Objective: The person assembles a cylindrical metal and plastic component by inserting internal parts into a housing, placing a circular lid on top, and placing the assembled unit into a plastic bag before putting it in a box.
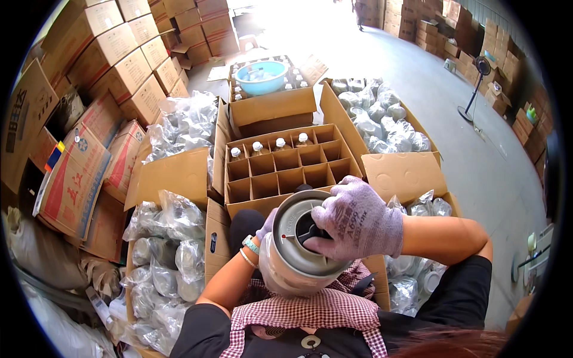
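Held close in front of my chest is a round container with a grey lid and a pale, cloudy body. My left hand, in a light purple glove, holds its far left side; most of those fingers are hidden behind it. My right hand, gloved alike, is closed over the lid's recessed middle, gripping a black part there. Beyond the container stands a divided cardboard box, with several white-capped bottles in its far row.
Open boxes of plastic-wrapped items flank me, with more wrapped pieces at the right. A blue basin rests on a farther box of bottles. Stacked cartons rise on the left. A black standing fan is on the grey floor.
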A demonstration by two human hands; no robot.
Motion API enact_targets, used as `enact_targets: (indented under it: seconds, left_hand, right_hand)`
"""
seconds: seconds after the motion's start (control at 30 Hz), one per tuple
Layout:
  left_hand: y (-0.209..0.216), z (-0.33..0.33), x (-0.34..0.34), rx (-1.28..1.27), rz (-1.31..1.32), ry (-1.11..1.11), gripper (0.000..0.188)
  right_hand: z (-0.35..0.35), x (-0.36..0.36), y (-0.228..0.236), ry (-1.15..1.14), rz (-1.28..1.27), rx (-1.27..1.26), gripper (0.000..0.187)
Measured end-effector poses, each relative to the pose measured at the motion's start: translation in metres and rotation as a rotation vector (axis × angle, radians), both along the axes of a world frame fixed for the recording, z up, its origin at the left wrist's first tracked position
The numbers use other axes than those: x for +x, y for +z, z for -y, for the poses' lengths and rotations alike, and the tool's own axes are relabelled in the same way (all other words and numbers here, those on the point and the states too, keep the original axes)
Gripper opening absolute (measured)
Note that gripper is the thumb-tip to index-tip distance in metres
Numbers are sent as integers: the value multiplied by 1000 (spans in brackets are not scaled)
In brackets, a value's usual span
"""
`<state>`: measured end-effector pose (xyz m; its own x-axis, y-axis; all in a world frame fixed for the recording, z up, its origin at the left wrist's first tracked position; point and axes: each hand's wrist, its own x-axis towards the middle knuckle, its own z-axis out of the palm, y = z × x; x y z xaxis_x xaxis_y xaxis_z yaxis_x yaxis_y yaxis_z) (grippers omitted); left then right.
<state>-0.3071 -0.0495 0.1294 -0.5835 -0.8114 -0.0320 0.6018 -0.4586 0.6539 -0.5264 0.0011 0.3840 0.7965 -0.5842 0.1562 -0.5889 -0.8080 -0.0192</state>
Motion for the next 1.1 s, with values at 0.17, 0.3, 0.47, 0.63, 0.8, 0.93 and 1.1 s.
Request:
enact_targets:
  seconds: [0.17, 0.3, 0.47, 0.63, 0.8, 0.93, 1.1]
  left_hand:
    - [-11, -37, 38, -368, 407, 492, 51]
    - [63, -100, 4, -693, 1017, 928, 27]
    - [63, -110, 15, -817, 1261, 1061, 20]
    - [104, -119, 58, -931, 1222, 1298, 22]
    - [178, -132, 89, -950, 764, 1367, 13]
    - [224, -134, 69, -1311, 641, 537, 25]
    - [184, -155, 89, -1093, 691, 508, 20]
  right_hand:
    - [57, -11, -3, 270, 105, 98, 32]
    - [131, -86, -130, -8, 1130, 848, 42]
    - [71, 27, -222, 2, 1703, 1169, 44]
    - [83, 41, -182, 16, 1757, 1192, 48]
    - [31, 67, -32, 687, 1446, 585, 20]
    - [-20, 106, 28, 695, 701, -96, 25]
    - [-22, 130, 13, 782, 687, 97, 22]
